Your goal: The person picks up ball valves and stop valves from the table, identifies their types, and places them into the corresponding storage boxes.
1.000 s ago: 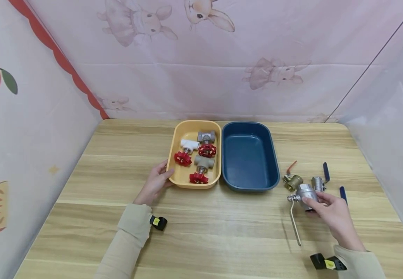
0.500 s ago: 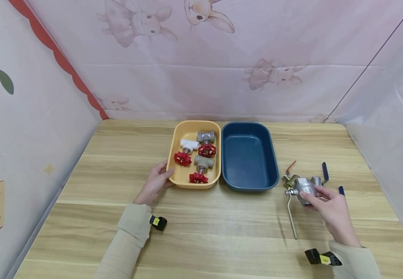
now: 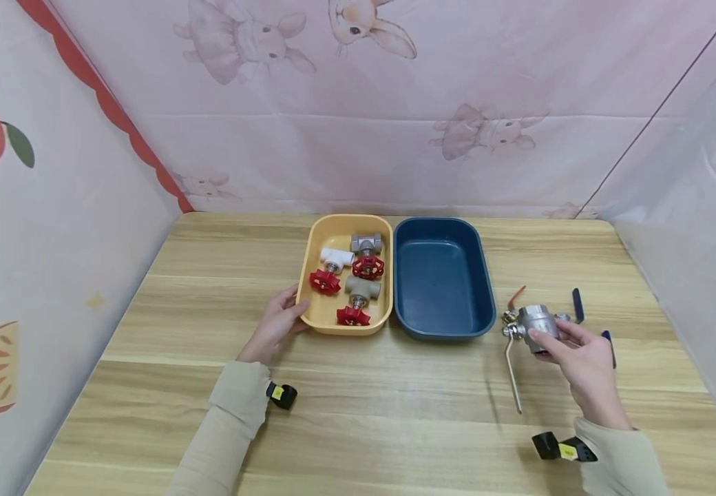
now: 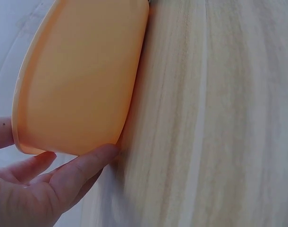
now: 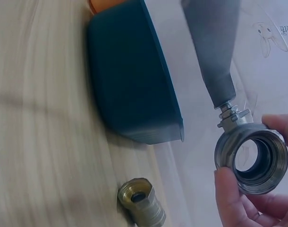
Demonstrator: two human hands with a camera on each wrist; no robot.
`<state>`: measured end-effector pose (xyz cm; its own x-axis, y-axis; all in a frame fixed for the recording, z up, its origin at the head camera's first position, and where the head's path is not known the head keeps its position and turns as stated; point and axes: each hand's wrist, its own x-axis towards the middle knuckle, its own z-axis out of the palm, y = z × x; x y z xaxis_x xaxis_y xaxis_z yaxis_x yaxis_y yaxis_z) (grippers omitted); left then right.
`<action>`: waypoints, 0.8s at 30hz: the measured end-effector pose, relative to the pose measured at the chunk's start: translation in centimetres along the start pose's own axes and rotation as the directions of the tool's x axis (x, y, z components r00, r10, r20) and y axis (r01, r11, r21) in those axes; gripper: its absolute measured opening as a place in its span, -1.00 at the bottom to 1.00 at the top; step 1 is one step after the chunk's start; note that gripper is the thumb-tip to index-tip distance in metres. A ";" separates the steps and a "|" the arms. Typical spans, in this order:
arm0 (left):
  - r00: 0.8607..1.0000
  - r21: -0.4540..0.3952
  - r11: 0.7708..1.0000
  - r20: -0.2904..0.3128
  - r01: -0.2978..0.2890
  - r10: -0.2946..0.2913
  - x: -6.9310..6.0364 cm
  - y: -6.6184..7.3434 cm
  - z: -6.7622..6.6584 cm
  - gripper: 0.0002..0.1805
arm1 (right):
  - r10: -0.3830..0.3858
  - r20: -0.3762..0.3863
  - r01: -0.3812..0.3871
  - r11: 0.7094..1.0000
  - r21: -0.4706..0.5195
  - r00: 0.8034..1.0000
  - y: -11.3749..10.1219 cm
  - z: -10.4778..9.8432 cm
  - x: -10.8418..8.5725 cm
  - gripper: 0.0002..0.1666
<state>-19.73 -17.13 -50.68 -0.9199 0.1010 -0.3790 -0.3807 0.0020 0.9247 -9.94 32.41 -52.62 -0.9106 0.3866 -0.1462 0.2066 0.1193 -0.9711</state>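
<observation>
My left hand (image 3: 275, 326) grips the near left corner of a yellow tray (image 3: 345, 331), thumb over the rim and fingers along the outer wall (image 4: 82, 75). In the tray lie a white valve (image 3: 336, 257), a silver valve (image 3: 367, 243) and a grey valve (image 3: 363, 287), all with red handwheels. My right hand (image 3: 587, 368) holds a large metal ball valve (image 3: 538, 324) above the table, pinched around its body. Its long lever (image 5: 212, 52) points toward the near side. Behind it, a brass valve with an orange lever (image 3: 516, 296) is mostly hidden in the head view.
A dark blue tray (image 3: 445, 335) stands against the yellow tray's right side, with nothing in it. Blue levers (image 3: 577, 305) of other valves show around the right hand. Printed cloth walls (image 3: 358, 158) enclose the wooden table (image 3: 383, 420) at the back and sides.
My right hand has carried the ball valve a little left and away from me, covering more of the brass valve. The left hand and both trays stay in place.
</observation>
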 end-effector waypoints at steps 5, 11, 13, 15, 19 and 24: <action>1.000 0.028 1.000 0.006 0.000 0.000 -0.9 0.9 0.4 -0.38 | -0.017 0.003 0.017 1.000 0.005 1.000 0.2 0.4 0.7 -0.15; 1.000 0.022 1.000 0.005 -0.004 0.004 -2.5 2.6 1.3 -0.39 | 0.019 0.032 -0.018 0.999 -0.030 0.999 -3.6 1.5 -0.9 -0.18; 1.000 0.003 1.000 0.008 0.001 -0.001 -2.9 3.0 1.4 -0.39 | 0.040 0.055 -0.039 0.999 -0.035 0.998 -6.4 2.1 -2.2 -0.15; 1.000 -0.004 1.000 0.006 0.011 -0.011 -3.0 3.1 1.5 -0.39 | 0.060 0.062 -0.057 0.997 -0.060 0.996 -9.1 2.8 -3.6 -0.15; 1.000 -0.004 1.000 0.011 0.014 -0.014 -3.0 3.1 1.5 -0.39 | 0.060 0.077 -0.056 0.998 -0.042 0.995 -10.1 3.2 -3.7 -0.15; 1.000 -0.006 1.000 0.012 0.009 -0.009 -3.1 3.1 1.5 -0.40 | 0.063 0.095 -0.061 0.998 -0.031 0.993 -11.2 3.5 -3.7 -0.13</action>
<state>-17.90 -15.95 -46.62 -0.9152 0.1126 -0.3869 -0.3897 -0.0033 0.9209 -10.16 26.46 -41.90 -0.9256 0.3047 -0.2247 0.2723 0.1236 -0.9542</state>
